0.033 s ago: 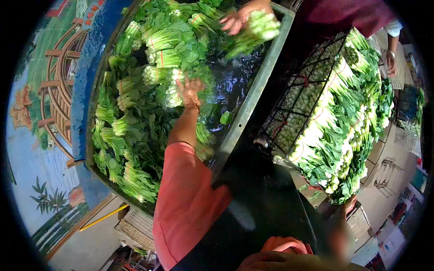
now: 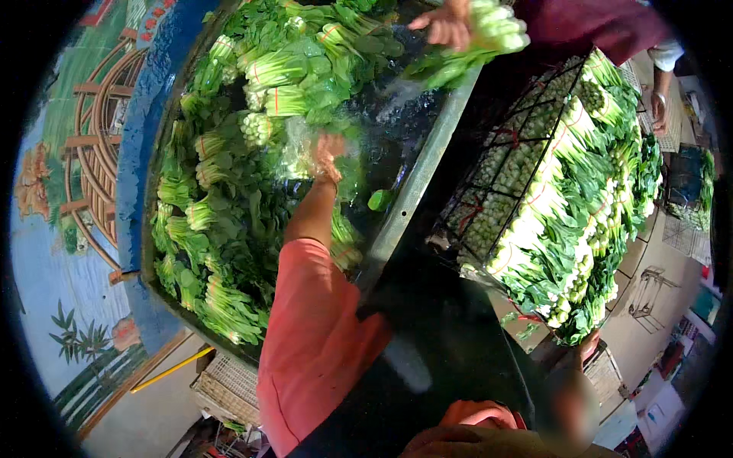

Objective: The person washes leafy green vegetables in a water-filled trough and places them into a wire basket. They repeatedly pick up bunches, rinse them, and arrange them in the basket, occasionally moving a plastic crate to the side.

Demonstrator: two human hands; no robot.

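Note:
A big metal tub (image 2: pixel 418 187) of water holds several tied bundles of bok choy (image 2: pixel 267 76). My left hand (image 2: pixel 328 155), at the end of a pink sleeve, reaches into the middle of the tub and grips a blurred bok choy bundle (image 2: pixel 296 156), with water splashing around it. A hand (image 2: pixel 589 346) that may be my right one shows by the lower end of the stacked greens; its grip is unclear. Another person's hand (image 2: pixel 445 23), in a maroon sleeve, holds a bundle (image 2: pixel 492 34) over the tub's far rim.
To the right of the tub stands a black wire crate (image 2: pixel 511 145) piled with rows of washed bok choy (image 2: pixel 588 206). A painted blue wall (image 2: pixel 69 229) runs on the left. A white basket (image 2: pixel 225 389) and a yellow stick (image 2: pixel 172 370) lie below the tub.
The other person's hand has carried its bundle to the right, past the tub's rim. My left hand stays mid-tub, and more water splashes near it.

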